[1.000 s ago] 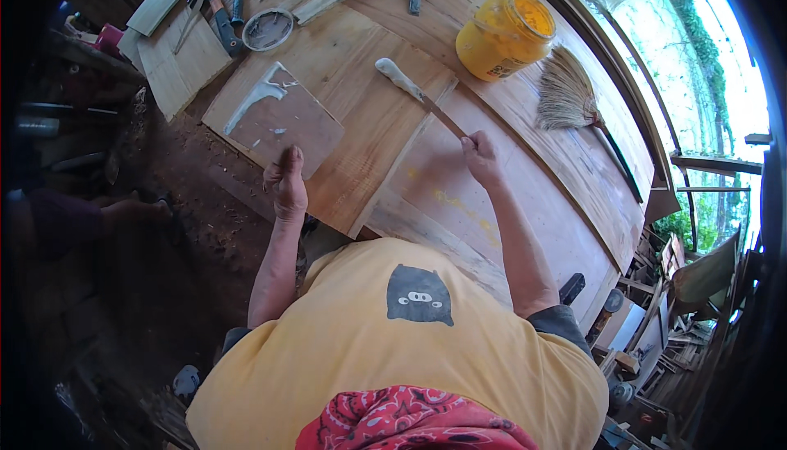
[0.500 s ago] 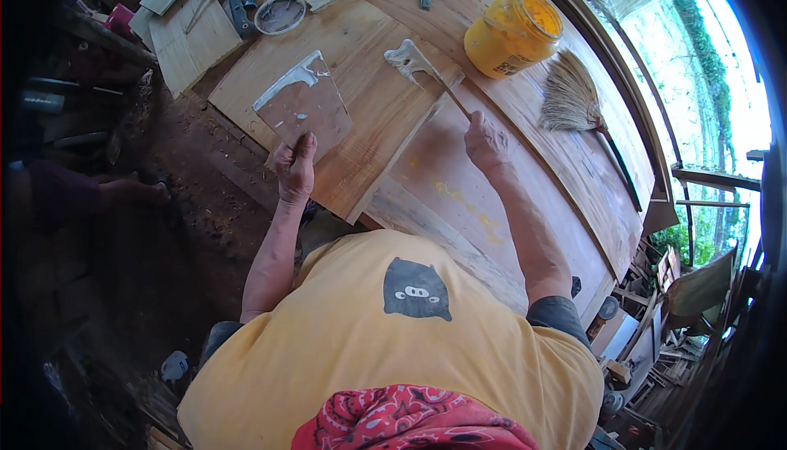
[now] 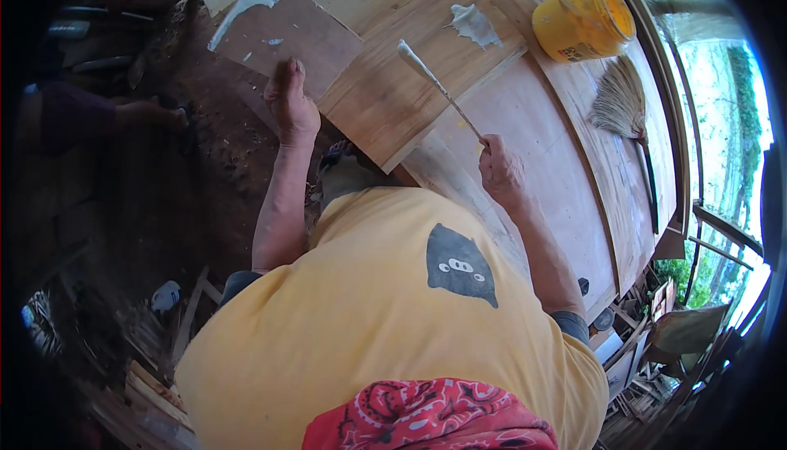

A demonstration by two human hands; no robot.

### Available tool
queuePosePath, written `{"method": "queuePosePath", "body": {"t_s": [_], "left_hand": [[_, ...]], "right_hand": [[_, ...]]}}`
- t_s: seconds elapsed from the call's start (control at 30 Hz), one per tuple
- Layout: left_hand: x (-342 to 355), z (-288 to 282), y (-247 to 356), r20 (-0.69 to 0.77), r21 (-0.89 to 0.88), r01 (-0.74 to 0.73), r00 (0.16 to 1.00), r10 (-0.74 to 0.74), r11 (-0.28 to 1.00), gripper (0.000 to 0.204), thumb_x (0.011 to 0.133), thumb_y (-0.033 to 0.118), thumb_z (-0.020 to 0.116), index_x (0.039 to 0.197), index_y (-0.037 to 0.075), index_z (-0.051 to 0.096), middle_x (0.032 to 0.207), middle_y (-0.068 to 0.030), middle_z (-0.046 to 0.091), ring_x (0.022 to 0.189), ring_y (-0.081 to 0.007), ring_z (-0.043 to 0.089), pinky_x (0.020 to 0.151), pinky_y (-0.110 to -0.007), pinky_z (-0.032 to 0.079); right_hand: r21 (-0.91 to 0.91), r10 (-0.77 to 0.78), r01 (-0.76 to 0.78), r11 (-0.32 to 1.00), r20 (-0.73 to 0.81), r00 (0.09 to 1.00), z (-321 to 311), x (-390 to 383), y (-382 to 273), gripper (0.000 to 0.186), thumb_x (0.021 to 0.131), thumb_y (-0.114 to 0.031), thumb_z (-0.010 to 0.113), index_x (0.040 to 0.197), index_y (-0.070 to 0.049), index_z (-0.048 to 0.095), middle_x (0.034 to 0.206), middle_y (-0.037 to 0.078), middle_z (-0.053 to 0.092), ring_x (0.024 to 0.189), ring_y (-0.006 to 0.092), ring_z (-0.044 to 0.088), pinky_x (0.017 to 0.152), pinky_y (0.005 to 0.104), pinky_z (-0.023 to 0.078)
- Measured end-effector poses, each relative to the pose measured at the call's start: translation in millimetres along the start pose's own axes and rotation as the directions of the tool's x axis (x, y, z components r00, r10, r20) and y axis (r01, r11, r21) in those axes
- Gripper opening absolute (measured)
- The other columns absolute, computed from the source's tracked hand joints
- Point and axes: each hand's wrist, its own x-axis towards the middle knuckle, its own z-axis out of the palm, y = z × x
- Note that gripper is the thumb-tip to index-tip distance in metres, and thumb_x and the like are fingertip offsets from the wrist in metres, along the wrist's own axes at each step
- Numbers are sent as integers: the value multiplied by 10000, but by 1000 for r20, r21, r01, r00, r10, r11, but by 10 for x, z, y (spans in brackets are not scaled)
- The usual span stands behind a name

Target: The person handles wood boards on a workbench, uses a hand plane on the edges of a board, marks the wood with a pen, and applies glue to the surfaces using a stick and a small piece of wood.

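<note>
My left hand (image 3: 293, 112) grips a thin brown rectangular board (image 3: 310, 40) by its near edge, thumb on top. White paste (image 3: 248, 6) is smeared along the board's far edge, with small spots lower down. In my right hand (image 3: 502, 173) is a thin stick (image 3: 453, 104), its far end thickly coated with white paste. That coated tip points away to the left, over a light wooden panel (image 3: 385, 93). A ragged patch of white paste (image 3: 475, 25) lies on the panel, apart from the tip.
A jar with yellow contents (image 3: 570, 28) lies at the far right of the work surface. Beside it lies a straw hand broom (image 3: 620, 99) with a dark handle. Wood scraps (image 3: 648, 393) are piled at the lower right. At the left, another person's leg (image 3: 147, 115) shows in shadow.
The view has shifted, so the jar and broom sit farther right. The stick's tip has left the paste patch and come back toward me. The brown board is now beyond the panel's left edge.
</note>
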Motion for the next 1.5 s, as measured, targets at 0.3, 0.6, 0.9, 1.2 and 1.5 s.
{"method": "queuePosePath", "body": {"t_s": [0.3, 0.6, 0.9, 1.2, 1.5], "left_hand": [[-173, -604, 7, -13, 17, 5, 1000, -5, 1000, 172, 1013, 148, 650, 1133, 31, 691, 1185, -51, 678, 1127, -112, 609, 1017, -299, 489], [-301, -631, 72, -150, -99, 62, 986, -77, 993, 196, 954, 187, 768, 1072, 34, 738, 1047, -19, 723, 993, -87, 651, 960, -266, 515], [-342, -520, 76, -189, -155, 162, 964, -190, 975, 265, 974, 190, 743, 1165, 10, 709, 1135, -33, 699, 1082, -114, 631, 1005, -299, 496], [-403, -445, 201, -161, -327, 224, 944, -287, 918, 415, 1008, 216, 695, 1358, 29, 576, 1298, -82, 637, 1168, -208, 638, 1032, -383, 531], [-399, -477, 191, -122, -358, 220, 953, -279, 908, 415, 1023, 222, 671, 1389, 69, 549, 1331, -70, 621, 1206, -217, 635, 1015, -415, 569]], "right_hand": [[111, 25, -22, 994, -29, 999, 381, -68, -631, 181, 1027, -232, 635, 1060, -62, 585, 905, 223, 680, 843, 463, 655, 725, 505, 506], [15, -80, 80, 997, -49, 996, 557, -109, -629, 219, 977, -228, 680, 1030, -60, 549, 836, 203, 683, 760, 447, 667, 663, 548, 512], [87, -40, 41, 995, -4, 999, 332, -509, -500, 150, 998, -173, 647, 1037, -61, 556, 819, 226, 679, 799, 463, 671, 677, 522, 528], [83, -46, 59, 995, -146, 988, 487, -230, -322, 153, 1034, -212, 616, 990, -70, 577, 793, 210, 664, 756, 454, 651, 649, 509, 506], [182, -63, 49, 982, 71, 995, 801, -65, -556, 267, 1082, -253, 506, 913, -49, 543, 763, 230, 631, 757, 498, 609, 652, 556, 464]]}}
